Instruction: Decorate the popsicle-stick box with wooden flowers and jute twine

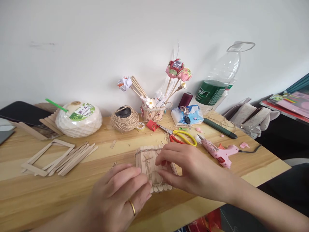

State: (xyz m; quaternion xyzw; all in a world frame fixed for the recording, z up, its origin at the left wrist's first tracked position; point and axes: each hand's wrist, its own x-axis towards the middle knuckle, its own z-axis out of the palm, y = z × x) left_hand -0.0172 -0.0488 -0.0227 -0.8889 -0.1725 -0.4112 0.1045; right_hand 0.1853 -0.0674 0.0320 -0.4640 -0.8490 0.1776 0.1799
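Observation:
A small panel of popsicle sticks (143,169) lies near the table's front, with twine along its top and bottom edges and small wooden decorations on its face. My left hand (123,190), a gold ring on one finger, curls its fingers closed against the panel's lower left side; its thumb is hidden. Over the panel's right part hovers or rests my right hand (185,164), thumb and bent fingers apart, with nothing visible between them. Contact between the right fingertips and the panel cannot be made out.
Loose popsicle sticks (76,159) and a stick frame (36,168) lie left. Behind stand a white coconut drink (78,124), a twine ball (124,120) and a decorated flower pot (152,113). Yellow-red pliers (184,137), a pink glue gun (224,153) and a big bottle (212,91) are right.

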